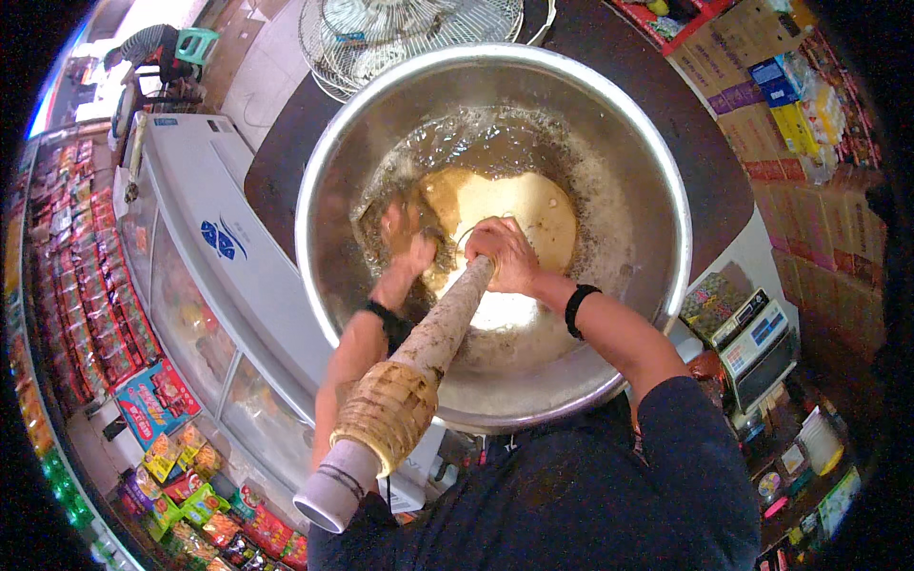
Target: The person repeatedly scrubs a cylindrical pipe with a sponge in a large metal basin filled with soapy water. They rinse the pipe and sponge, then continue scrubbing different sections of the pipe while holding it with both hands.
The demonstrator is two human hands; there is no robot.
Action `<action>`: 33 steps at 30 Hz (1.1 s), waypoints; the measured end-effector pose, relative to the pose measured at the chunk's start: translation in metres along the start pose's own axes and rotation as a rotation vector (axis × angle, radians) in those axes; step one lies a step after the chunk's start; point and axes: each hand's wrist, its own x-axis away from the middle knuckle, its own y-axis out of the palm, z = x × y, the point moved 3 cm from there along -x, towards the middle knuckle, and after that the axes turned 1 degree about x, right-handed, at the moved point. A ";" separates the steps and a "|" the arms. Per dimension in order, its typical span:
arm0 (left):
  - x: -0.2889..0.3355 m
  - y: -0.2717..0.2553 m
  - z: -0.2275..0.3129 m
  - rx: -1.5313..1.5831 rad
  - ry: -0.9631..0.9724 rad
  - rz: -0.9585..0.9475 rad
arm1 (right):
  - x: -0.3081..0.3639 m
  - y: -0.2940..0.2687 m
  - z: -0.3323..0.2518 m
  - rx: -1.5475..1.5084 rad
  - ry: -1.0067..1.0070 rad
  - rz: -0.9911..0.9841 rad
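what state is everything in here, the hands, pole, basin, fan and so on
right hand: closed around the pole
left hand: blurred, open or shut unclear
pole: slanted, stained, wrapped with a ribbed tan band
metal basin: holding murky, foamy liquid
round yellow piece: in the basin, partly covered by hands and pole
wire-caged fan: spinning or still unclear
weighing scale: on or off unclear

The basin (657, 219) occupies the middle, a disc (538, 205) in its liquid (476, 138); inside it, the left hand (409, 243) is left of the right hand (505, 255), which lies on a pole (443, 328) slanting leftward over the near rim. Beyond stands a fan (405, 43); left, a display freezer (214, 190), then snack packets (90, 257); right, a scale (757, 343), cardboard boxes (824, 214) behind it.
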 end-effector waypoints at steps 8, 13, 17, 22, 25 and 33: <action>-0.136 -0.067 0.078 0.314 0.215 -0.311 | 0.003 0.011 -0.016 0.018 0.112 0.153; -0.135 -0.101 0.109 0.338 0.365 -0.421 | -0.005 0.015 -0.026 -0.062 0.079 0.083; -0.110 -0.094 0.059 0.390 0.161 -0.323 | -0.018 0.016 -0.010 -0.325 -0.057 -0.141; -0.015 -0.083 0.002 0.542 -0.291 -0.225 | -0.018 0.029 0.004 -0.416 -0.047 -0.356; 0.023 -0.078 -0.006 0.593 -0.504 -0.215 | -0.014 0.031 -0.001 -0.422 -0.103 -0.261; -0.016 -0.072 0.015 0.684 -0.443 -0.173 | 0.008 0.016 0.005 -0.294 0.070 0.019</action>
